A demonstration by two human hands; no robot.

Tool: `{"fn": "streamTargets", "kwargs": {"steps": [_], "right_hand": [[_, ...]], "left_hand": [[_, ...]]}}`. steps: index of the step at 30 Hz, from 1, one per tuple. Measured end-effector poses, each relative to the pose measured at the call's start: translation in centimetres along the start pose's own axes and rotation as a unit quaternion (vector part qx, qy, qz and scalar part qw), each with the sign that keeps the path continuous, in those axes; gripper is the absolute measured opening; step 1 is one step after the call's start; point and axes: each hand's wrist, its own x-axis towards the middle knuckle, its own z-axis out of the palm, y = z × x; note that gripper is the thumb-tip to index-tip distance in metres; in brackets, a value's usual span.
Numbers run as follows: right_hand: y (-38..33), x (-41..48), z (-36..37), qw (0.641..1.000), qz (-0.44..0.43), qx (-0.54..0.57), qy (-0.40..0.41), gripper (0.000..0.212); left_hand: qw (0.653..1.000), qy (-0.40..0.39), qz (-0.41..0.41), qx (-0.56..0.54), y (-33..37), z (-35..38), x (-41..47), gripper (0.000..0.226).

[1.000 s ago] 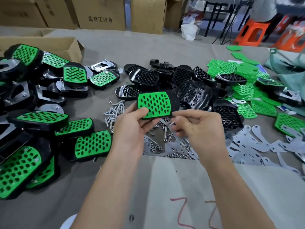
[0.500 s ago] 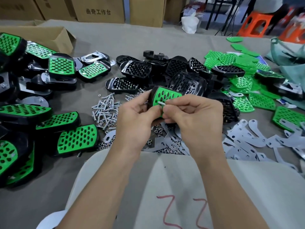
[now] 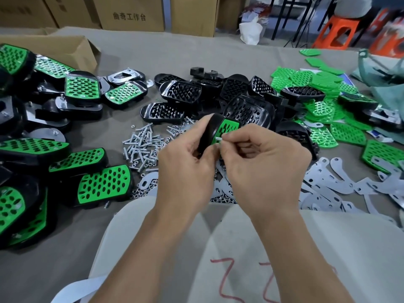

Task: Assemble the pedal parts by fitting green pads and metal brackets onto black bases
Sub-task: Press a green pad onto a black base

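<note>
My left hand (image 3: 185, 169) grips a black pedal base with a green pad (image 3: 218, 130) fitted in it, held on edge above the table. My right hand (image 3: 264, 165) pinches a small silver screw (image 3: 218, 139) and holds its tip against the green pad. Bare black bases (image 3: 244, 99) are heaped behind my hands. Loose green pads (image 3: 323, 88) lie at the right, flat metal brackets (image 3: 341, 184) at the near right. Finished green-and-black pedals (image 3: 102, 184) are piled at the left.
Loose screws (image 3: 140, 143) and nuts are scattered on the grey table just left of and under my hands. A cardboard box (image 3: 54, 49) stands at the far left, more boxes behind. An orange stool (image 3: 336, 33) stands beyond the table.
The pedal has been turned from facing me flat to standing on edge. My right hand has brought a screw up to the pad. The view has shifted slightly.
</note>
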Motion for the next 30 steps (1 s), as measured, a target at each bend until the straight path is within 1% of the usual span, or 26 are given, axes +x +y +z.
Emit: {"fn": "streamTargets", "kwargs": {"steps": [2, 3, 4, 6, 7, 9, 10, 12, 13, 14, 15, 16, 17, 18, 19, 20, 21, 23, 24, 26, 27, 28, 30], "right_hand": [[-0.3, -0.3, 0.5, 0.999, 0.001, -0.041, 0.028, 0.020], [-0.2, -0.3, 0.6, 0.999, 0.026, -0.029, 0.034, 0.020], [-0.1, -0.1, 0.7, 0.997, 0.069, 0.012, 0.027, 0.018], [0.5, 0.4, 0.6, 0.982, 0.155, 0.103, -0.001, 0.015], [0.6, 0.4, 0.4, 0.978, 0.169, 0.125, -0.014, 0.015], [0.4, 0.2, 0.3, 0.982, 0.143, 0.119, -0.027, 0.014], [0.3, 0.0, 0.4, 0.991, 0.099, 0.088, -0.026, 0.013], [0.1, -0.2, 0.5, 1.000, -0.003, -0.025, -0.018, 0.012], [0.1, -0.2, 0.5, 0.997, -0.026, -0.067, -0.008, 0.012], [0.1, 0.0, 0.5, 0.998, -0.008, -0.062, -0.008, 0.013], [0.2, 0.2, 0.4, 0.998, 0.054, -0.001, -0.018, 0.016], [0.3, 0.5, 0.3, 0.984, 0.138, 0.106, -0.035, 0.021], [0.3, 0.6, 0.1, 0.945, 0.225, 0.230, -0.054, 0.026], [0.2, 0.7, -0.1, 0.901, 0.282, 0.322, -0.067, 0.028], [0.4, 0.8, -0.3, 0.884, 0.302, 0.350, -0.072, 0.026], [0.6, 0.7, -0.4, 0.893, 0.298, 0.331, -0.062, 0.026], [0.8, 0.7, -0.4, 0.919, 0.272, 0.282, -0.046, 0.025], [0.7, 0.5, -0.2, 0.973, 0.183, 0.140, -0.011, 0.018], [0.6, 0.3, 0.0, 0.989, 0.131, 0.067, 0.004, 0.013], [0.2, -0.2, 0.4, 0.998, 0.041, -0.042, 0.025, 0.009], [-0.1, -0.5, 0.5, 0.997, 0.025, -0.063, 0.030, 0.008], [-0.3, -0.5, 0.5, 0.997, 0.031, -0.062, 0.027, 0.007], [-0.4, -0.2, 0.3, 0.996, 0.087, -0.010, -0.002, 0.007]], "left_hand": [[1.000, 0.010, 0.019, 0.016, 0.4, 0.3, -0.3, 0.044], [1.000, 0.016, 0.016, 0.007, 0.4, 0.4, -0.3, 0.044], [1.000, 0.021, 0.001, -0.012, 0.5, 0.5, -0.2, 0.046], [0.999, 0.032, -0.019, -0.036, 0.4, 0.5, -0.2, 0.050], [0.999, 0.035, -0.019, -0.031, 0.3, 0.4, -0.2, 0.049], [0.999, 0.038, -0.013, -0.005, 0.2, 0.2, -0.3, 0.048], [0.999, 0.041, -0.013, -0.002, 0.2, 0.2, -0.3, 0.049], [0.999, 0.041, -0.023, -0.017, 0.3, 0.3, -0.3, 0.049], [0.998, 0.040, -0.029, -0.024, 0.3, 0.4, -0.3, 0.049], [0.998, 0.041, -0.034, -0.029, 0.3, 0.4, -0.2, 0.050], [0.998, 0.043, -0.036, -0.029, 0.2, 0.4, -0.2, 0.053], [0.998, 0.042, -0.036, -0.028, 0.2, 0.4, -0.2, 0.054], [0.998, 0.038, -0.036, -0.025, 0.2, 0.4, -0.2, 0.053], [0.998, 0.028, -0.040, -0.027, 0.2, 0.4, -0.2, 0.053], [0.998, 0.016, -0.048, -0.033, 0.3, 0.5, -0.1, 0.052], [0.997, 0.005, -0.058, -0.041, 0.3, 0.5, 0.0, 0.052], [0.996, -0.003, -0.068, -0.051, 0.3, 0.6, 0.1, 0.052], [0.994, -0.009, -0.080, -0.075, 0.2, 0.6, 0.3, 0.053], [0.993, -0.012, -0.083, -0.083, 0.2, 0.6, 0.3, 0.053], [0.993, -0.018, -0.086, -0.079, 0.3, 0.5, 0.3, 0.054], [0.993, -0.018, -0.086, -0.072, 0.4, 0.4, 0.2, 0.055], [0.994, -0.016, -0.085, -0.063, 0.4, 0.4, 0.1, 0.057], [0.996, -0.006, -0.079, -0.040, 0.4, 0.2, -0.1, 0.060]]}}
